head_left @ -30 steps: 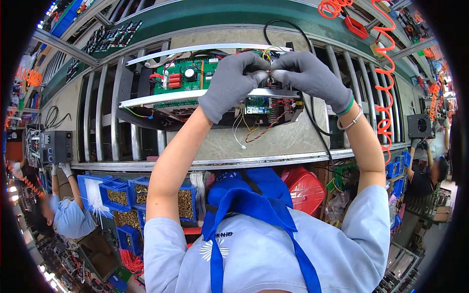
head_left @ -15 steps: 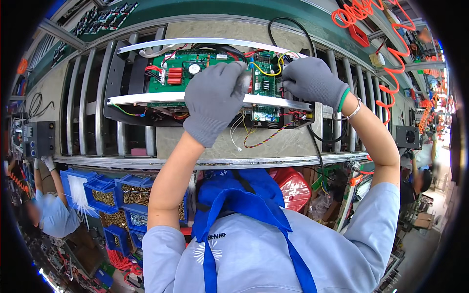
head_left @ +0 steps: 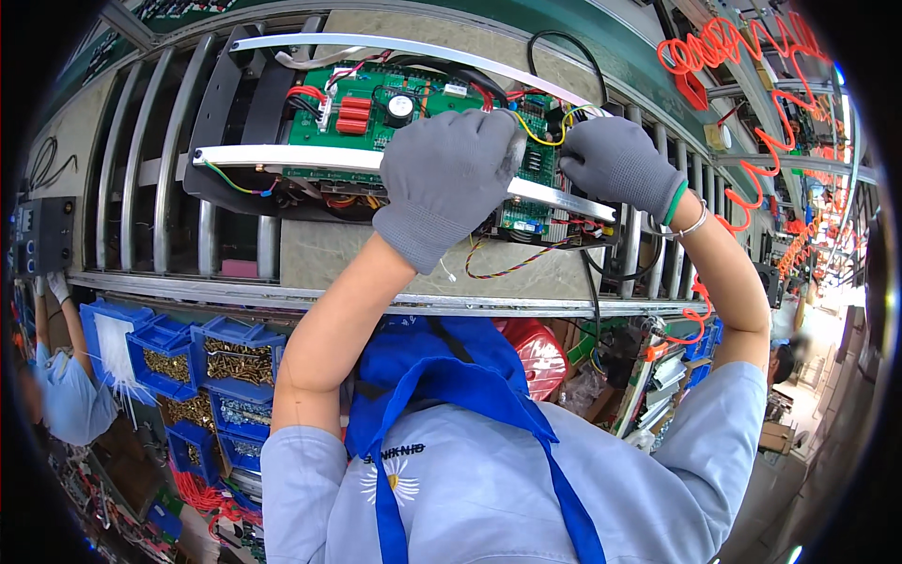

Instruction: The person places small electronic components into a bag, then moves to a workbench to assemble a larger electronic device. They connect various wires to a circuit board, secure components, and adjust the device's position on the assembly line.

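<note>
An open black metal housing (head_left: 211,122) with a green circuit board (head_left: 315,133) lies crosswise in front of me. Two pale metal bars run along it, a far bar (head_left: 395,48) and a near bar (head_left: 282,156). My left hand (head_left: 449,179), in a grey glove, is curled over the board's middle, above the near bar. Its fingers are closed, and what they grip is hidden. My right hand (head_left: 622,162), gloved too, is closed at the housing's right end, beside a yellow wire (head_left: 536,139). Whatever sits in its fingertips is hidden.
The housing rests on a roller conveyor (head_left: 174,160) with a metal front rail (head_left: 216,289). Blue bins (head_left: 235,383) of screws stand below at left. A co-worker (head_left: 70,395) is at far left, near a dark box (head_left: 42,235). Orange coiled hoses (head_left: 761,179) hang at right.
The view has shifted, so the housing and the bins appear slightly moved and tilted. My left hand shows a little farther right along the near bar. Both hands stay closed.
</note>
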`<state>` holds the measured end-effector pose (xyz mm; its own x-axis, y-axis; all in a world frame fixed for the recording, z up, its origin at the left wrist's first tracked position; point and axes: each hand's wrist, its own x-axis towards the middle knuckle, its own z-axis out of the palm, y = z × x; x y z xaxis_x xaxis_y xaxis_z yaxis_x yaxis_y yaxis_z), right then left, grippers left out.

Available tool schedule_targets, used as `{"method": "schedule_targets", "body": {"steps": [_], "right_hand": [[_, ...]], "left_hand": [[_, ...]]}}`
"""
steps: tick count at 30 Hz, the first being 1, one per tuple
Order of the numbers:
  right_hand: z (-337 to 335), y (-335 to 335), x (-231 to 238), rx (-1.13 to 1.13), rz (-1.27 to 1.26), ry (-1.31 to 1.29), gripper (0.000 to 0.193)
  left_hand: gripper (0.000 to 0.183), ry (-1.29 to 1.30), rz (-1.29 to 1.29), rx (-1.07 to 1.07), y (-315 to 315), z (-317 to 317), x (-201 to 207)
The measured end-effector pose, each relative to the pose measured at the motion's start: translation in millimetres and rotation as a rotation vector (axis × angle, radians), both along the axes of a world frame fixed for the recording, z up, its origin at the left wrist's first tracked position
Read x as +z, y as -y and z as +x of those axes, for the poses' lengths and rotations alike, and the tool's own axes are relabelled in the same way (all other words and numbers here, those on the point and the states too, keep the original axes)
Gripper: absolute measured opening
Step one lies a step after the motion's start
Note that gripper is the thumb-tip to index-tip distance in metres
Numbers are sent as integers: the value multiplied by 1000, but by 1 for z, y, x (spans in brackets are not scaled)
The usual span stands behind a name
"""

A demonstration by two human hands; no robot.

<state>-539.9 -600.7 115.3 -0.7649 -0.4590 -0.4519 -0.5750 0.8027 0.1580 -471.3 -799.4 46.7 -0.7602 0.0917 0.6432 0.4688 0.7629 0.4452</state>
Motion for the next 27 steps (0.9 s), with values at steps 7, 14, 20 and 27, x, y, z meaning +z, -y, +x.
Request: {"method": "schedule_targets", "body": {"steps": [7,14,20,27], "right_hand": [[-7,4,2,-112,2,103,29],[-12,4,-4,-162,-87,100,31],[-8,0,-4,-170,-123,91,31],[-8,6,2,-250,-124,162,35]], "left_hand": [[15,12,5,6,-1,1,-2],[14,-8,-25,30,-2,1,-4],[15,-12,-26,27,-1,1,-5],[15,10,-54,36,-1,1,-8]]}}
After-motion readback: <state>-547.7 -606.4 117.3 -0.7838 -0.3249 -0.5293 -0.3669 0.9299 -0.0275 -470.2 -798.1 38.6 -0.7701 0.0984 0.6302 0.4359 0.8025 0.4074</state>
